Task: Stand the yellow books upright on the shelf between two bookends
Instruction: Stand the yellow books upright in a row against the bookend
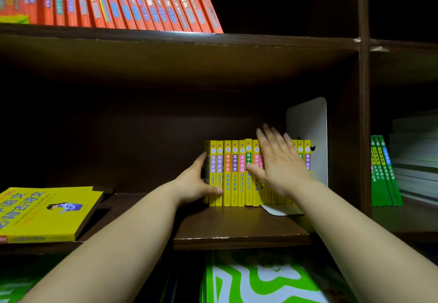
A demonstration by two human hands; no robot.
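Note:
A row of several thin yellow books (234,174) stands upright on the brown shelf (237,231). At the row's right end stands a white metal bookend (308,127), whose foot shows under the books. My left hand (196,181) clasps the left end of the row, fingers around a dark thing there that could be a bookend; I cannot tell. My right hand (277,162) lies flat with fingers spread against the spines in the right half of the row, hiding some of them.
A large yellow book (47,212) lies flat at the left of the shelf. Orange books (118,1) lean on the shelf above. Green books (384,172) stand in the right bay, beside a stack of pale books. A green and white cover (258,281) lies below.

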